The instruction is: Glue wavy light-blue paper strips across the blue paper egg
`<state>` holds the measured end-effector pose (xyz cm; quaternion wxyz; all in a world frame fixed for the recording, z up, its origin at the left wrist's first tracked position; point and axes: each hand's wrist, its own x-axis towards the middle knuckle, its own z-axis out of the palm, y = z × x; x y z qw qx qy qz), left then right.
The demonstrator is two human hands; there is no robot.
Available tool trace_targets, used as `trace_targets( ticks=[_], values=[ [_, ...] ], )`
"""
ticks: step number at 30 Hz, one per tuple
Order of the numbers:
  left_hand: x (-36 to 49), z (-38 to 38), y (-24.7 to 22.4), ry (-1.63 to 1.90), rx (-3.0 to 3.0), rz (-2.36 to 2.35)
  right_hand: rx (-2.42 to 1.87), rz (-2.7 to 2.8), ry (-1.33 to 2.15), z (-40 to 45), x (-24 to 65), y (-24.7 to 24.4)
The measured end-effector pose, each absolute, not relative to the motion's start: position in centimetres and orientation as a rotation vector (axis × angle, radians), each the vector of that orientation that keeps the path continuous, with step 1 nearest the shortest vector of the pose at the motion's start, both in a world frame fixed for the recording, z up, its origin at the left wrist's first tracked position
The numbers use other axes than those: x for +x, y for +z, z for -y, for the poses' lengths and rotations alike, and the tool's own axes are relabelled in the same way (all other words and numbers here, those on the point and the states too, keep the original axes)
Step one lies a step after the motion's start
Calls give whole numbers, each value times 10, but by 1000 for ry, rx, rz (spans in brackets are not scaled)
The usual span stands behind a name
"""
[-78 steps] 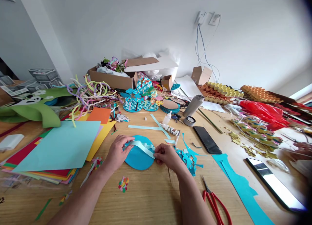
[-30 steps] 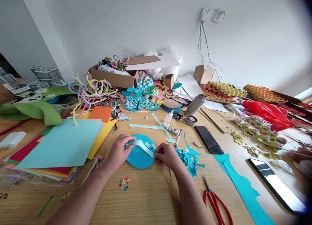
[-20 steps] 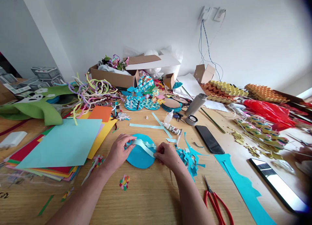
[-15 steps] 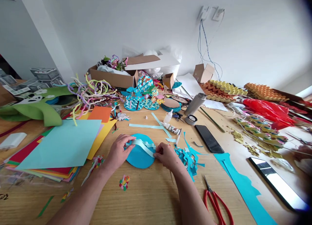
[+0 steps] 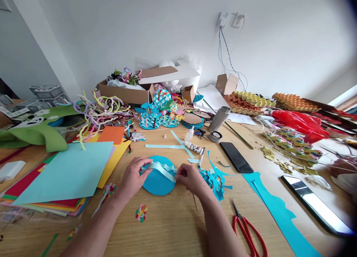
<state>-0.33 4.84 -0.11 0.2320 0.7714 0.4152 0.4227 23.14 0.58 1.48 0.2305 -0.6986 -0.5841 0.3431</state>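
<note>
Nearest me, on my right, lie red-handled scissors (image 5: pixel 240 217), open handles towards me, and left of them on the wooden table (image 5: pixel 173 227) sits a small heap of coloured paper dots (image 5: pixel 141 212). Just beyond, a round blue disc (image 5: pixel 158 184) lies flat between my hands. My left hand (image 5: pixel 136 175) pinches one end of a pale blue strip (image 5: pixel 164 172) between thumb and fingers near the disc's left edge; my right hand (image 5: pixel 189 177) pinches the other end at the right edge, so the strip bows across the disc. Behind it, a wavy strip (image 5: pixel 167 166) crosses the same disc. Blue paper scraps (image 5: pixel 213 182) lie beside my right hand, and a stack of coloured paper (image 5: pixel 65 175) is off to my left. Further back I see a black phone (image 5: pixel 236 157), a white squeeze bottle (image 5: pixel 189 134) and a steel flask (image 5: pixel 219 119), tilted in my view. Near the wall stand an open cardboard box (image 5: pixel 126 91) and, well to its right, stacked egg trays (image 5: pixel 251 101).
</note>
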Motion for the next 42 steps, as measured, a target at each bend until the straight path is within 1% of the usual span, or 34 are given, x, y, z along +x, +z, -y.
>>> trace_targets(
  ticks=[9,18,23,26,30,34,42],
  values=[
    [-3,-47,2,1149,2141,-1148,-1906,1597,1020,-6,232,13],
    [-3,-47,-1,1160,2108,-1129,-1960,1615,975,-7,228,9],
    [-5,-44,7,1103,2009,-1119,-1966,1635,943,-8,228,8],
    [-10,-43,17,1225,1867,-1149,-1967,1643,931,-9,229,7],
    [-17,-46,25,1319,1768,-1403,-1957,1661,912,-9,230,10],
    [-22,-53,21,1249,1834,-1519,-1957,1687,894,-7,233,17],
    [-23,-54,17,888,2130,-1601,-1978,1789,824,-2,235,25]
  ],
)
